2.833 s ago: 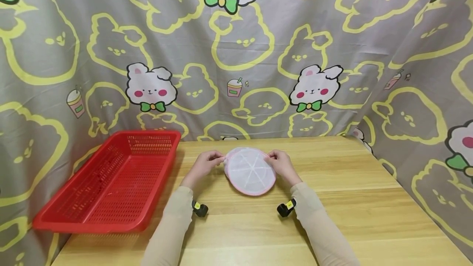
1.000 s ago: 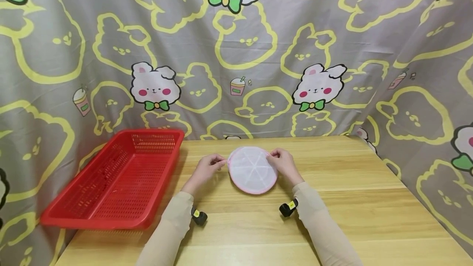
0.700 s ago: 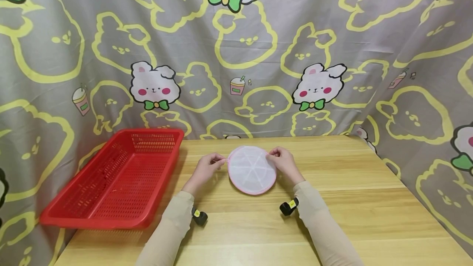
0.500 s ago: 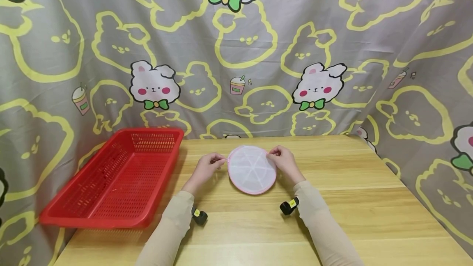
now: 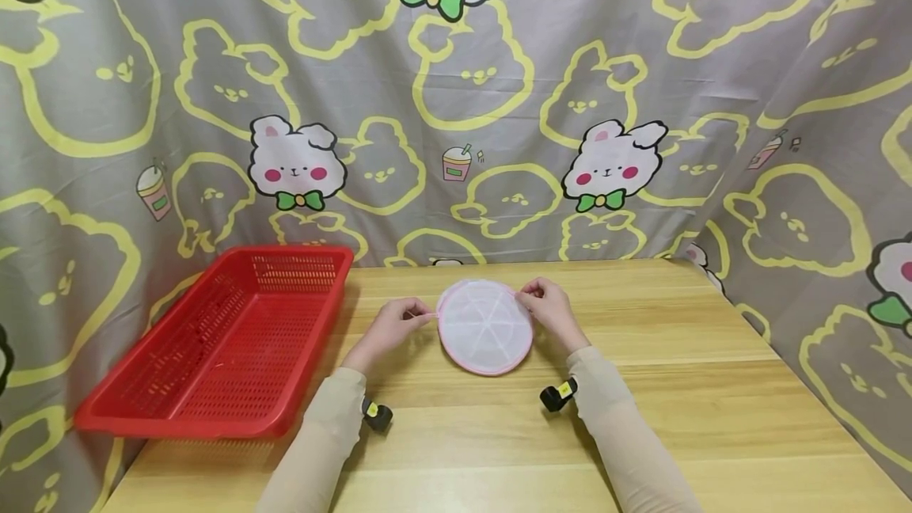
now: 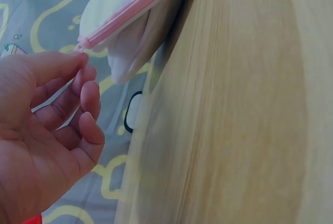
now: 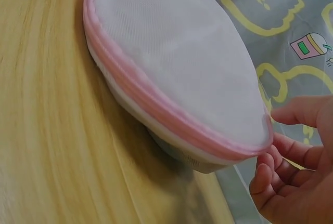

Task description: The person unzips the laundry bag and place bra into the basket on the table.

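roughly from the left: red perforated basket [image 5: 178, 427], long, slatted walls, at the left side of the wood-grain table [image 5: 712, 402]; grey curtain [image 5: 513, 62] with yellow outlined animals behind. next, left sleeve [image 5: 313, 434], beige, a small black device [image 5: 378, 416] at the wrist. left hand [image 5: 387, 329]: thumb and index finger closed in a pinch on a small pink tab [image 6: 83, 44] at the pouch's edge; other fingers loosely bent, gap under the palm. middle: round white mesh pouch [image 5: 486, 328], pink zip edge, pale spokes across its face, between the two hands, above the near table; cannot tell whether its underside touches wood. right hand [image 5: 552, 312]: thumb and fingertips nearly together, pinching the pouch's far right rim; remaining fingers curled, holding nothing else. farthest right, right sleeve [image 5: 627, 426], also beige.
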Available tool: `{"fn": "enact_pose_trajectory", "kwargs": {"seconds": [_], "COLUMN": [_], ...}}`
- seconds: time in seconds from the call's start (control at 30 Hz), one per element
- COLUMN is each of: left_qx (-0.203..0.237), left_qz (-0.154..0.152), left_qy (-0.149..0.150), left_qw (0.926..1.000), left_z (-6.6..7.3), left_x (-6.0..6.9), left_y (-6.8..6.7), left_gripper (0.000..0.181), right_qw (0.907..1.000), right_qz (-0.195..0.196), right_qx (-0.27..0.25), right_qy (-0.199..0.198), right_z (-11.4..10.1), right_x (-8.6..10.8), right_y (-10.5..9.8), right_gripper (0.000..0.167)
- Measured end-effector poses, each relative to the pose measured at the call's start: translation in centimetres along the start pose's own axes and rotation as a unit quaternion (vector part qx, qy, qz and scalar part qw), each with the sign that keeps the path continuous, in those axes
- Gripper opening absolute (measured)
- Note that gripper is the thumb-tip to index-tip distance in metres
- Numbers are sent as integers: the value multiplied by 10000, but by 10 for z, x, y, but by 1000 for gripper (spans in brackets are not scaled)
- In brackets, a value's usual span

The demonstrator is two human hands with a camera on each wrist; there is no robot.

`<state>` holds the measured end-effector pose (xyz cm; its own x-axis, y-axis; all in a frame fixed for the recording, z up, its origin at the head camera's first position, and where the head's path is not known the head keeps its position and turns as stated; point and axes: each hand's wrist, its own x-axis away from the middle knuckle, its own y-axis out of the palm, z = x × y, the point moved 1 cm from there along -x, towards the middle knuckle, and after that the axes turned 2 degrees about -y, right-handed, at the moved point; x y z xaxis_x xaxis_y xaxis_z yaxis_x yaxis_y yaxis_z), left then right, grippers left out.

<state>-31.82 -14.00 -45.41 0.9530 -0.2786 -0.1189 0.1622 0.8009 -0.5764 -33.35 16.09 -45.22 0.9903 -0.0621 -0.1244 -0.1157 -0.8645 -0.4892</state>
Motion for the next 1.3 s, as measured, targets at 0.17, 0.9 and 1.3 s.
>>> {"fn": "enact_pose_trajectory", "kwargs": {"seconds": [0.17, 0.9, 1.3], "left_qx": [-56, -247, -52], "left_qz": [-110, -467, -545], "left_qy": [-9, 268, 166], "left_qw": [9999, 9982, 9984], "left_z": [2, 13, 10], "left_x": [3, 3, 3], "left_y": [0, 3, 6], "left_gripper": [19, 11, 13], "right_qw": [10000, 9999, 9998], "right_qz": [0, 48, 3], "right_qx": [-44, -115, 14], "right_qy": [41, -84, -178], "right_z": [-1, -3, -2], "right_x": [0, 0, -1], "right_y": [-1, -3, 0], "right_gripper": [19, 28, 33]}}
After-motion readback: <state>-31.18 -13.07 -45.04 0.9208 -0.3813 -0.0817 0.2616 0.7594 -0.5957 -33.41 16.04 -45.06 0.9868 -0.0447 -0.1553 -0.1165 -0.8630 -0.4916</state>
